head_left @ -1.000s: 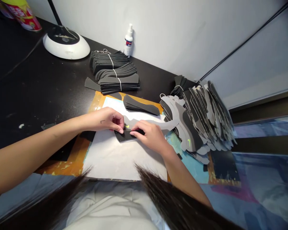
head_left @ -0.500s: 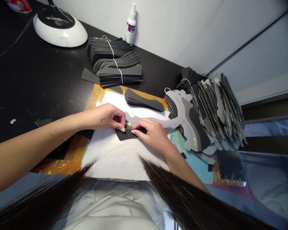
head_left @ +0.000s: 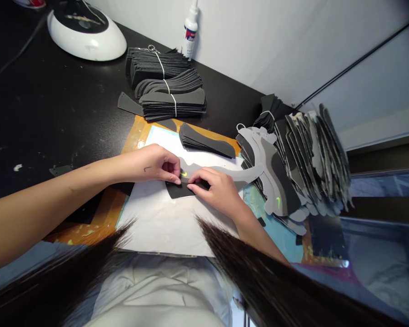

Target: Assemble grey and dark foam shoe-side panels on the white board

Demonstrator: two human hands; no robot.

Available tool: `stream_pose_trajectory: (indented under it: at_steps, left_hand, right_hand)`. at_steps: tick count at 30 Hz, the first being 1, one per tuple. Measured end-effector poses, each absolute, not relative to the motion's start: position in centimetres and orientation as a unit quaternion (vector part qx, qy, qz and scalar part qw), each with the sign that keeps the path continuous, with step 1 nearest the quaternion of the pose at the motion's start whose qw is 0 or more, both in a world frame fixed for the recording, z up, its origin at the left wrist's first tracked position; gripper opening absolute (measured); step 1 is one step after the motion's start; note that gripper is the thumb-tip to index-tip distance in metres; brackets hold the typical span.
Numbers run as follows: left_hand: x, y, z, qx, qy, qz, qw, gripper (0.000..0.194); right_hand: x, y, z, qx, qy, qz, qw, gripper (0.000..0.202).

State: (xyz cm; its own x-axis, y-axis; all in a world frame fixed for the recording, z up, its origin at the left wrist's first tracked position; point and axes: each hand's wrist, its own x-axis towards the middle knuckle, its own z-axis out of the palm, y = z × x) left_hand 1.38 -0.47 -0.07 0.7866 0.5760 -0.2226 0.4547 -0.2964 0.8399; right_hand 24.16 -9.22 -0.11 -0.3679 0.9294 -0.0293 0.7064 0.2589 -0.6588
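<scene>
A grey and black shoe upper panel [head_left: 221, 171] with a small yellow-green logo lies on a white sheet [head_left: 157, 222]. At the panel's left part, by the logo, my left hand [head_left: 160, 164] has thumb and fingers pinched together on the edge. My right hand [head_left: 214, 187] is closed just to the right, its thumb and fingertips pressed on the seam between the grey part and the black part [head_left: 180, 191]. Only a narrow gap separates the two thumbs. Both hands cover parts of the panel, and what lies under the fingertips is hidden.
Behind the hands lies a fanned stack of black pieces [head_left: 206, 141]. Tied bundles of black pieces [head_left: 173, 104] stand farther back, near a spray bottle [head_left: 190, 34] and a white lamp base [head_left: 92, 45]. To the right are grey shoe uppers [head_left: 271, 177] and a long row of panels [head_left: 313, 159].
The view has shifted slightly. Both hands stay at nearly the same spots on the panel, with their fingers still pinched.
</scene>
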Motion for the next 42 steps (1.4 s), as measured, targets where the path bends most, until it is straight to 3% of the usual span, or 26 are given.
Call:
stream_pose_trajectory:
  at_steps: [23,42]
  left_hand:
    - [0.4,0.9,-0.2,0.820,0.276,0.017,0.502,0.020]
    - [0.2,0.8,0.2,0.836,0.253,0.008,0.487,0.020]
  right_hand:
    - [24.0,-9.2,-0.1,-0.572,-0.657,0.421,0.254,0.007]
    - [24.0,-9.3,-0.2,-0.574,-0.686,0.390,0.220,0.004]
